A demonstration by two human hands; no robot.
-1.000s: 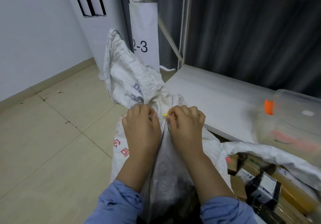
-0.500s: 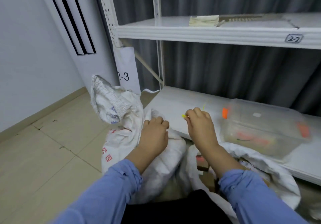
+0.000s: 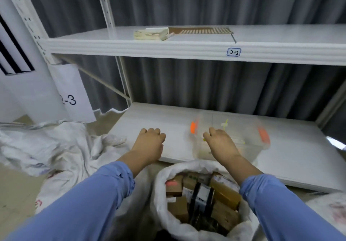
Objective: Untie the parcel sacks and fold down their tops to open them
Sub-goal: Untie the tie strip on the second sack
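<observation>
A white woven sack (image 3: 61,152) lies slumped on the floor at the left, its top loose. A second white sack (image 3: 164,177) stands open below my arms, its rim rolled down over several cardboard parcels (image 3: 221,190). My left hand (image 3: 149,143) hovers in a loose fist over the shelf edge, holding nothing I can see. My right hand (image 3: 221,143) reaches over a clear plastic bin (image 3: 249,134) and pinches a thin yellow tie (image 3: 224,125).
The low white shelf board (image 3: 149,121) carries the clear bin with orange latches. An upper shelf (image 3: 187,48) labelled 2-2 holds a stack of paper. A 2-3 sign (image 3: 72,93) hangs on the rack post. A third sack (image 3: 333,207) shows at the right edge.
Both hands left the left sack's neck. My right hand carried the yellow tie rightward to the clear bin. My view lifted toward the shelves, and the left sack's top slumped.
</observation>
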